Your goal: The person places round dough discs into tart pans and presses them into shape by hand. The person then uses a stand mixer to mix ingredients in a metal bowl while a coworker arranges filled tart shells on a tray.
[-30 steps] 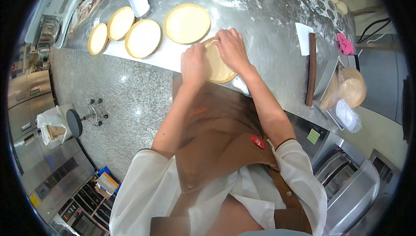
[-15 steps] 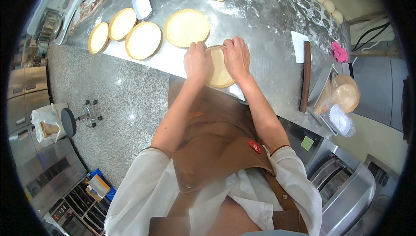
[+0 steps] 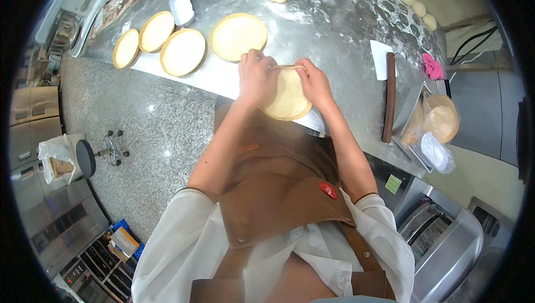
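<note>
My left hand (image 3: pixel 257 82) and right hand (image 3: pixel 316 84) have their fingers bent nearly closed, gripping the far rim of a fluted tart case (image 3: pixel 287 101) lined with pale dough, one at each side. It sits at the near edge of my steel worktop (image 3: pixel 340 52). Just beyond my left fingers lies a larger filled tart shell (image 3: pixel 238 37); farther right, a brown rolling pin (image 3: pixel 388 97).

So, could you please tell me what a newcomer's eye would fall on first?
Probably the shell between the left hand and right hand, at the table's near edge. Four yellow tarts sit to its left. A pink cloth stands out at the right end.
</note>
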The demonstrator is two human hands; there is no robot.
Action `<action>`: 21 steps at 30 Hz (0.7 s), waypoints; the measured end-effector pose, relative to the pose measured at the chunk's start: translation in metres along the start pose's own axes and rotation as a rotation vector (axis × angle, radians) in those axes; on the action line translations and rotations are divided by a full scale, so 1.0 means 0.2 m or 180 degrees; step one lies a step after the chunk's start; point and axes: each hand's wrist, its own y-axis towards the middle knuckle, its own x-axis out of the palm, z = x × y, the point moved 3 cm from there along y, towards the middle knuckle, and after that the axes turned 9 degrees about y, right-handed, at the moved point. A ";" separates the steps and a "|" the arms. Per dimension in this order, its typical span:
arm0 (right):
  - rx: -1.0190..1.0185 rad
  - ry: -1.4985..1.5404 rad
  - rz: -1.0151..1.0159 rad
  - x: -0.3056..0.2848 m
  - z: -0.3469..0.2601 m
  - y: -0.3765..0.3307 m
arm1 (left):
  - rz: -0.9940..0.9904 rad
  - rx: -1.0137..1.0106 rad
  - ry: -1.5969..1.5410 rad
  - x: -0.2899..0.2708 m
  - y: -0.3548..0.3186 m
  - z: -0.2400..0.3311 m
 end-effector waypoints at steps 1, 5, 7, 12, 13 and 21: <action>0.0111 0.0258 -0.0076 -0.01 0.02 -0.01 | -0.0522 -0.0380 -0.0520 0.02 0.01 -0.02; 0.0500 0.1268 -0.0463 -0.04 0.10 -0.05 | -0.1680 -0.1241 -0.1668 0.10 -0.01 -0.03; 0.0681 0.1712 -0.0693 -0.06 0.11 -0.06 | -0.1841 -0.1347 -0.1827 0.12 -0.02 -0.02; 0.0982 0.2255 -0.1115 -0.14 0.06 -0.10 | -0.2244 -0.1554 -0.2274 0.12 -0.03 -0.01; 0.0970 0.2256 -0.1112 -0.15 0.05 -0.11 | -0.2270 -0.1581 -0.2297 0.12 -0.02 -0.01; 0.0839 0.2257 -0.0911 -0.14 0.02 -0.12 | -0.2412 -0.1814 -0.2614 0.09 -0.02 0.02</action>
